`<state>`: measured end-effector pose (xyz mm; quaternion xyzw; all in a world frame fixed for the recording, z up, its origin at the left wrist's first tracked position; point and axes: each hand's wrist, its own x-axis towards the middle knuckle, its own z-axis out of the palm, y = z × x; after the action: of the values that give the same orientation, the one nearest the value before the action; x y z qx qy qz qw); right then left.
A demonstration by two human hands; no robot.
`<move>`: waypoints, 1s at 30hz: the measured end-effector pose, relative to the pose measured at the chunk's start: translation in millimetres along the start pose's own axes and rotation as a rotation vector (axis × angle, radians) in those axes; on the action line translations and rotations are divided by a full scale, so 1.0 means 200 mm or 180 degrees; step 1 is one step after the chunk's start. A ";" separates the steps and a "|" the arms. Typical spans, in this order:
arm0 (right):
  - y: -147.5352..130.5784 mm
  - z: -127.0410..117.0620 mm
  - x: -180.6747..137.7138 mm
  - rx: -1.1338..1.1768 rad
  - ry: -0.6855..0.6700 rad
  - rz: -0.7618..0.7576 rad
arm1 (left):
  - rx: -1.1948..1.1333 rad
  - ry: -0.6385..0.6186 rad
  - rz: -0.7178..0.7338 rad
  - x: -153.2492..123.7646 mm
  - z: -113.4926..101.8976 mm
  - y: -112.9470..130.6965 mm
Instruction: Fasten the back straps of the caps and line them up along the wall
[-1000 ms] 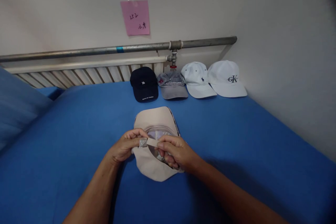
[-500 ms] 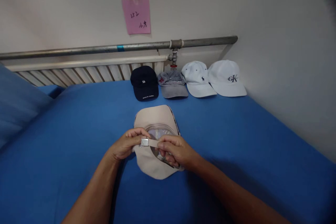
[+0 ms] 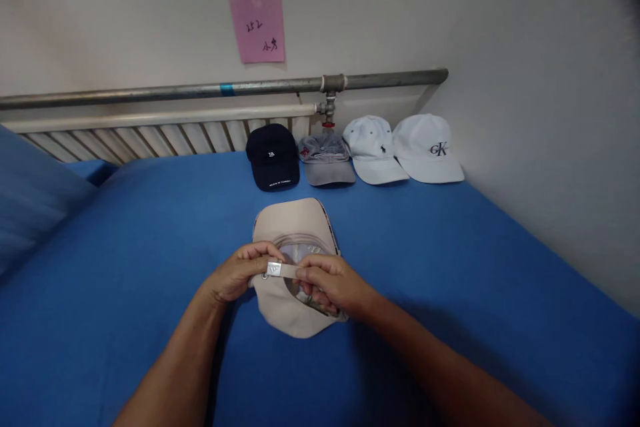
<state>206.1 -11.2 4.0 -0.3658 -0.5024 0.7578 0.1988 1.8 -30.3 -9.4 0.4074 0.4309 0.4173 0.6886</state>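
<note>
A beige cap (image 3: 293,223) lies upside down on the blue bed sheet (image 3: 450,260), brim pointing away from me. My left hand (image 3: 235,273) pinches the back of the cap at its small metal buckle (image 3: 273,269). My right hand (image 3: 327,283) pinches the beige strap (image 3: 289,271) that runs out of the buckle, its fingers curled over the cap's rear opening. Both hands are closed on the cap's adjuster.
Along the wall stand a dark navy cap (image 3: 273,157), a grey cap (image 3: 325,159) and two white caps (image 3: 374,157) (image 3: 429,155). Behind them run a metal pipe (image 3: 150,91) and a slatted headboard (image 3: 150,137). A pink note (image 3: 257,28) hangs on the wall. A blue pillow (image 3: 30,200) lies left.
My hands and the beige cap have barely shifted; the buckle sits slightly left of where it was. The view has tilted a little downward.
</note>
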 end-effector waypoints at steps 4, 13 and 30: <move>-0.01 0.02 0.00 -0.0155 0.0203 0.0104 | -0.0044 -0.0004 -0.0009 0.00 0.00 0.00; -0.05 0.06 -0.02 -0.0149 0.0348 0.0169 | -0.0049 -0.0013 0.0149 -0.01 0.00 -0.01; -0.05 0.02 -0.03 -0.0351 0.0024 0.0106 | 0.0040 -0.0236 0.0424 -0.01 -0.03 -0.04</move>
<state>206.2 -14.5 16.5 -0.3873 -0.5364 0.7309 0.1676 -2.1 -33.2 -18.6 0.4546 0.3796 0.4441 0.6723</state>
